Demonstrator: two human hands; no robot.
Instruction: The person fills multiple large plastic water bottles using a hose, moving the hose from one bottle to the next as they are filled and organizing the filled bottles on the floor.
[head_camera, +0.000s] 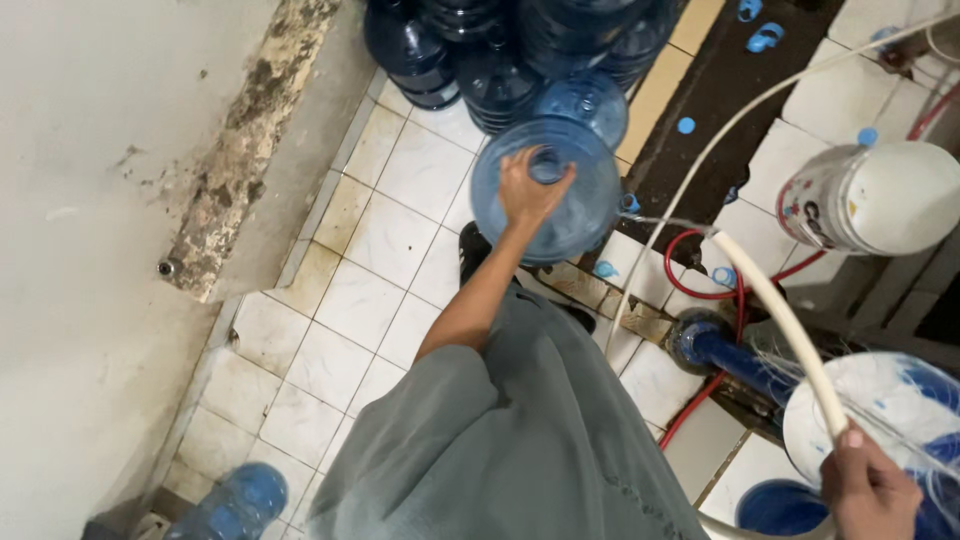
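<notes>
My left hand (528, 190) grips the neck of a large blue water jug (580, 200) that stands upright on the tiled floor ahead of me. My right hand (868, 490), at the lower right, is closed around a white hose (770, 300). A thin stream of water leaves the hose tip toward the jug. Just under my right hand lies a white and blue round container (890, 400).
Several dark blue jugs (500, 60) are stacked at the back. Another blue jug (235, 505) lies at the lower left by the stained wall (90, 250). A white cylinder filter (870, 200), red tubing (690, 240) and blue caps (686, 126) sit on the right.
</notes>
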